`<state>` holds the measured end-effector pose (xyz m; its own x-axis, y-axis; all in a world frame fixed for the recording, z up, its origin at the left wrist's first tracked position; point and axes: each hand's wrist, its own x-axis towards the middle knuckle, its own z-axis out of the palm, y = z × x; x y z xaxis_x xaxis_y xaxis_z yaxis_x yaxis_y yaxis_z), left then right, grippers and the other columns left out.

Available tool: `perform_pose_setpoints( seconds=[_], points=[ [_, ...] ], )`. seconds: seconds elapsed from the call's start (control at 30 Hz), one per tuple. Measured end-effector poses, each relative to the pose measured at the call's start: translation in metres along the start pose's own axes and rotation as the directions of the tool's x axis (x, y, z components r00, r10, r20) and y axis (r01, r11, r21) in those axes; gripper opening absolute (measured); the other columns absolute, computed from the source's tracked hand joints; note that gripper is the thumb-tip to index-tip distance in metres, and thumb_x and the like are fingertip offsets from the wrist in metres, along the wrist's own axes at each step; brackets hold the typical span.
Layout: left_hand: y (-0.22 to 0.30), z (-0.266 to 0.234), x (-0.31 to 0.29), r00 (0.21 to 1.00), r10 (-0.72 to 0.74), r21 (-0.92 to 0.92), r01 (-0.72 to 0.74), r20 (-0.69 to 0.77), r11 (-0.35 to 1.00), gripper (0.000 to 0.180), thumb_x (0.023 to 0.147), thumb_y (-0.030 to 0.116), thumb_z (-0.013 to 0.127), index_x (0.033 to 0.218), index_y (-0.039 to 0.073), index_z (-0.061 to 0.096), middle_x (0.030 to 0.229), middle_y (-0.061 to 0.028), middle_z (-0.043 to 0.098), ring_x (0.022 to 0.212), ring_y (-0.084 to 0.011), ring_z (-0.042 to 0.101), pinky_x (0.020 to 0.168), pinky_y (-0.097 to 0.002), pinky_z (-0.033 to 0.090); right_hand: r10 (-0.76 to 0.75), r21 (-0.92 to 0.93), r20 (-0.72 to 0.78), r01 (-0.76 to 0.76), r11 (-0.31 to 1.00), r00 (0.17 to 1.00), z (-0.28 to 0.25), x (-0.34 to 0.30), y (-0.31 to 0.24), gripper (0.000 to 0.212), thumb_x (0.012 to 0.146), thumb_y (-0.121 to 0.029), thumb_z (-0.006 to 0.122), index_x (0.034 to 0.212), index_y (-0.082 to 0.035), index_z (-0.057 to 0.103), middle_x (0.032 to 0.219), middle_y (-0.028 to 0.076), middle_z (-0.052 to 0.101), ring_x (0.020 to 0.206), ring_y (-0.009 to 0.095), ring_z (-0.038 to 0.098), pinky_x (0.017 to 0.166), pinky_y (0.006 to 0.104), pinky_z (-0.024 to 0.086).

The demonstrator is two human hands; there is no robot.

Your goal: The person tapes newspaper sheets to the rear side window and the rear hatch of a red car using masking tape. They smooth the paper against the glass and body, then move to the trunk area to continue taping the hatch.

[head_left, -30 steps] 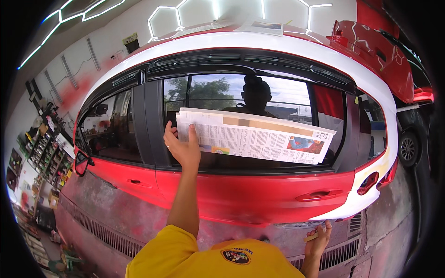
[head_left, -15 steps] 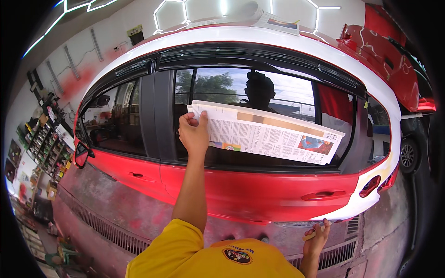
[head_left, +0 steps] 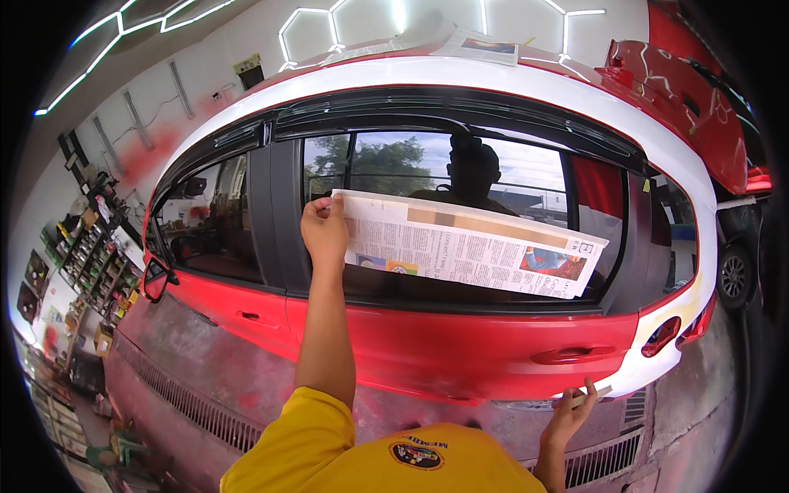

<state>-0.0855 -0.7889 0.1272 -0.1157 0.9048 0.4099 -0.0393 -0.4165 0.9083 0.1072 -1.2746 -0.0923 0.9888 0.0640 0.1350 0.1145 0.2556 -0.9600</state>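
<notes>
A folded sheet of newspaper (head_left: 460, 251) slants across the rear side window (head_left: 370, 164) of a red and white car. My left hand (head_left: 325, 234) pinches its upper left corner between thumb and fingers. From there the sheet runs down to the right, over the lower glass; I cannot tell where it touches the window. Low on the right, my right hand (head_left: 560, 421) is closed around a slim, pale object with a flat grey end (head_left: 604, 392), its kind unclear. That hand is in front of the lower rear door, near the door handle (head_left: 573, 355).
More newspaper (head_left: 478, 48) lies on the car roof. At the left are a side mirror (head_left: 155, 279) and a shelf rack of cans (head_left: 90, 255). A floor grate (head_left: 189, 403) runs below the car. Another vehicle's wheel (head_left: 734, 272) shows at the far right.
My left hand has shifted slightly left with the newspaper's corner, and the sheet has moved with it. My right hand has risen slightly, still holding the pale object. The view has tilted a little.
</notes>
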Motion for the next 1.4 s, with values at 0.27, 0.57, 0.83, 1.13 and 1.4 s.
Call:
perform_pose_setpoints(
  seconds=[0.27,0.57,0.83,1.13,1.4],
  points=[
    [-0.008,-0.023,0.01,0.995,-0.005,0.095,-0.005,0.104,0.995,0.064,0.092,0.028,0.09,0.137,0.0,0.055,0.095,-0.0073,0.066,0.088,-0.0186,0.067,0.076,-0.0337,0.055,-0.656,-0.379,0.64,0.907,0.185,0.401,0.146,0.065,-0.07,0.071,0.075,-0.031,0.098,0.139,-0.015,0.071,0.125,0.019,0.064,0.111,0.039,0.064,0.088,0.0508,0.054],
    [-0.025,-0.007,-0.077,0.792,0.586,0.481,-0.585,0.168,0.653,0.087,0.073,0.039,0.102,0.145,0.01,0.061,0.138,-0.0208,0.057,0.133,-0.0423,0.053,0.112,-0.0524,0.045,-0.683,-0.217,0.716,0.976,-0.016,0.148,0.199,0.136,-0.089,0.057,0.076,-0.038,0.095,0.128,-0.02,0.081,0.131,0.015,0.068,0.113,0.036,0.068,0.101,0.058,0.05],
    [-0.02,-0.01,-0.056,0.183,0.7,0.191,-0.979,0.691,0.067,0.051,0.077,0.025,0.094,0.126,0.03,0.081,0.149,-0.0083,0.061,0.146,-0.0378,0.05,0.116,-0.0594,0.041,-0.651,-0.243,0.742,0.969,-0.039,0.16,0.183,0.136,-0.084,0.08,0.068,-0.051,0.097,0.139,-0.024,0.072,0.134,0.014,0.065,0.122,0.039,0.065,0.115,0.0691,0.041],
    [0.073,-0.019,-0.066,0.221,0.585,0.113,-0.97,0.78,0.216,0.014,0.085,0.021,0.089,0.097,0.015,0.087,0.13,-0.0093,0.071,0.14,-0.0372,0.058,0.121,-0.0623,0.036,-0.634,-0.22,0.766,0.97,-0.105,0.105,0.185,0.117,-0.127,0.056,0.069,-0.018,0.091,0.122,-0.015,0.076,0.13,0.016,0.067,0.113,0.038,0.068,0.1,0.0562,0.053],
    [0.076,0.009,-0.117,0.107,0.961,-0.12,-0.983,0.254,0.141,0.029,0.081,0.001,0.082,0.11,0.004,0.076,0.105,-0.0128,0.067,0.101,-0.033,0.067,0.085,-0.0422,0.055,-0.773,-0.399,0.632,0.874,-0.277,0.044,0.233,0.151,-0.219,0.014,0.081,-0.019,0.087,0.093,-0.014,0.081,0.116,0.014,0.072,0.097,0.034,0.068,0.078,0.0474,0.053]
  ],
)
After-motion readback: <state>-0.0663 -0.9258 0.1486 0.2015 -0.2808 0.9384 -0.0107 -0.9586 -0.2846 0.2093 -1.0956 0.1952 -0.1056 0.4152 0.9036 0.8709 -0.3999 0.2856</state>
